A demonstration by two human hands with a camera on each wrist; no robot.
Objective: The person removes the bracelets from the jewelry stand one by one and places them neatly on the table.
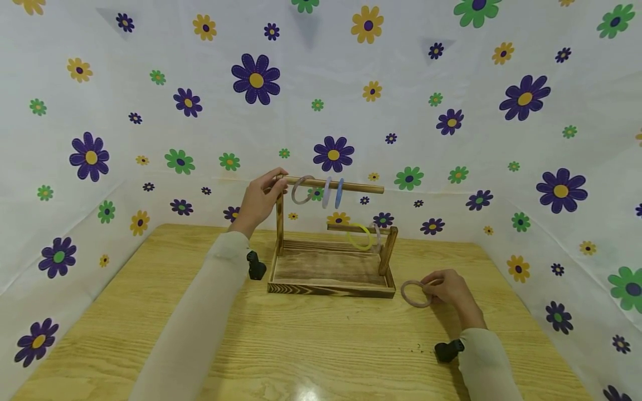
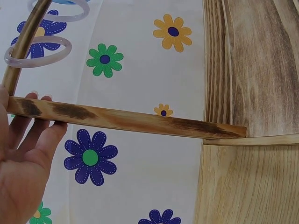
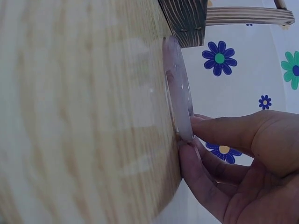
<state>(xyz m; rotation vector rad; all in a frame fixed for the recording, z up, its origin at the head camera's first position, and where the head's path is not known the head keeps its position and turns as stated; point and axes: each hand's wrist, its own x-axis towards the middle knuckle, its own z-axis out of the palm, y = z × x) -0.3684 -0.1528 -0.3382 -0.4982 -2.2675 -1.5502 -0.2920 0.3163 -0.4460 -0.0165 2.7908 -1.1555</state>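
My left hand (image 1: 258, 201) grips the top of the left post of a wooden bangle stand (image 1: 326, 291), with the thumb and fingers on either side of the post (image 2: 135, 122). From the stand's upper bar (image 1: 366, 188) hang a greyish bangle (image 1: 293, 195), a pale lilac bangle (image 1: 326, 196) and a blue bangle (image 1: 339, 196). On the lower bar (image 1: 338, 227) are a yellow bangle (image 1: 370, 241) and a pale one (image 1: 378, 236). Right of the stand, my right hand (image 1: 448, 289) pinches a pale, pinkish bangle (image 3: 179, 98) between thumb and fingers, low over the table.
The stand's tray base rests on a wood-grain table (image 1: 311, 340). A white cloth (image 1: 321, 122) with printed flowers rises behind the table and along both sides. A black wrist device (image 1: 256, 266) shows by the left sleeve, another (image 1: 448, 351) by the right.
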